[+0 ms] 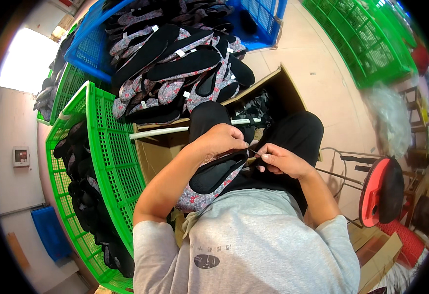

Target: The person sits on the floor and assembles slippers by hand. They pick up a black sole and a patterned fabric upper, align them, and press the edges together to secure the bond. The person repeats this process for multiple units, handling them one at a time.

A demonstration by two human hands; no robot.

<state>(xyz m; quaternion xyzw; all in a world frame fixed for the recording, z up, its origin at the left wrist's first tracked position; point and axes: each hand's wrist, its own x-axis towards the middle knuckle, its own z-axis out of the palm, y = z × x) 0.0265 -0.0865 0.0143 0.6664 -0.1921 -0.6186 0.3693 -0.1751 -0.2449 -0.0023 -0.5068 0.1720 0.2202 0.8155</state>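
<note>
A floral cloth slipper (202,198) with a black inside lies on my lap, under my left forearm. Just beyond its upper end, the fingertips of my left hand (224,138) are pinched together; what they hold is too small to make out. My right hand (284,160) is closed beside it, thumb against fingers, on a thin needle-like thing (255,152). This thin thing spans the small gap between my two hands. Both hands are above my black-trousered thighs.
Many floral and black slippers (185,63) are heaped ahead, by a blue crate (89,46). A green crate (118,147) of dark slippers stands left. A white rod (160,132) crosses an open carton (293,88). At right are a red-rimmed round stool (371,193) and green crates (356,44).
</note>
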